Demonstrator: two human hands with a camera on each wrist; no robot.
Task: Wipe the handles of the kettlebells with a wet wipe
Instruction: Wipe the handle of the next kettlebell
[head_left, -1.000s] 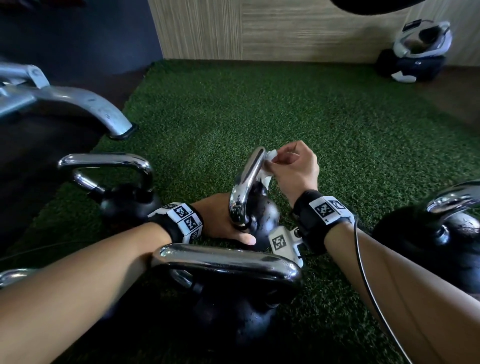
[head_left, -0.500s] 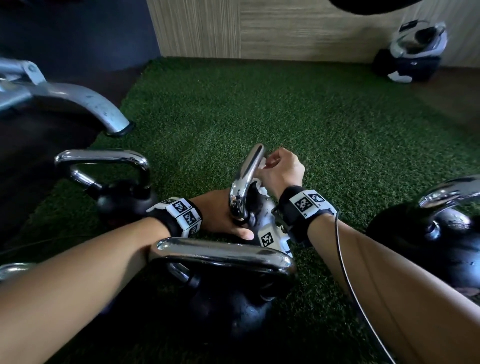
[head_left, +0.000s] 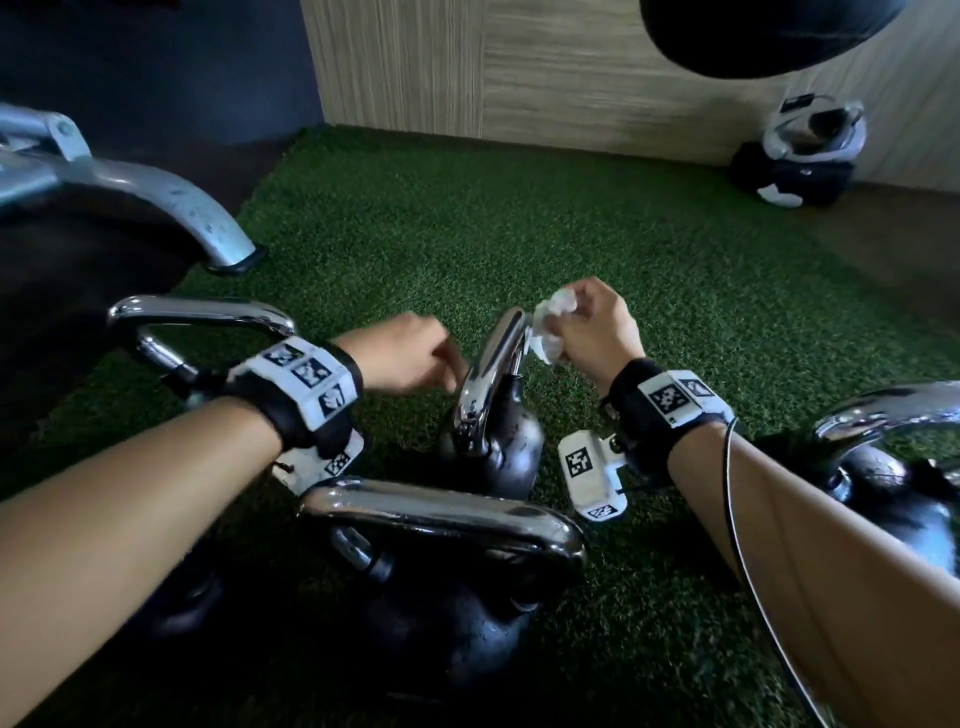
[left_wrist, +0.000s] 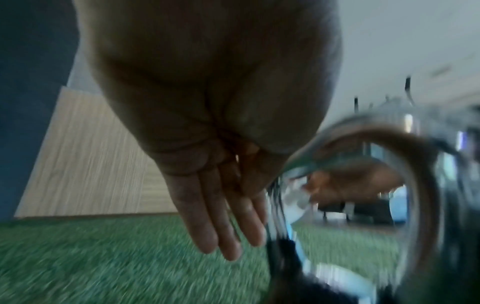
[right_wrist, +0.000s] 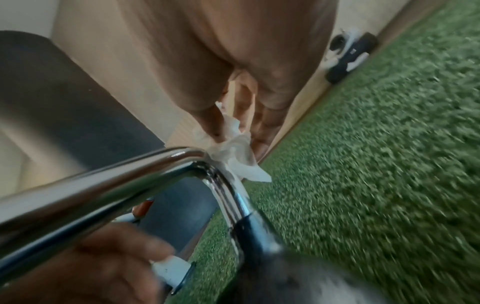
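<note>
A black kettlebell with a chrome handle stands mid-turf. My right hand pinches a crumpled white wet wipe against the far top bend of that handle; the right wrist view shows the wipe pressed on the handle at its corner. My left hand hovers just left of the handle. In the left wrist view its fingers are straight beside the blurred chrome handle and hold nothing. Whether they touch the handle I cannot tell.
Three more chrome-handled kettlebells stand around: one nearest me, one at left, one at right. A grey machine leg lands at the turf's left edge. A black-and-white helmet lies by the wooden wall.
My left hand has come off the kettlebell's body and risen to the left of the handle. My right hand has slid the wipe back up from the handle's side to its top bend.
</note>
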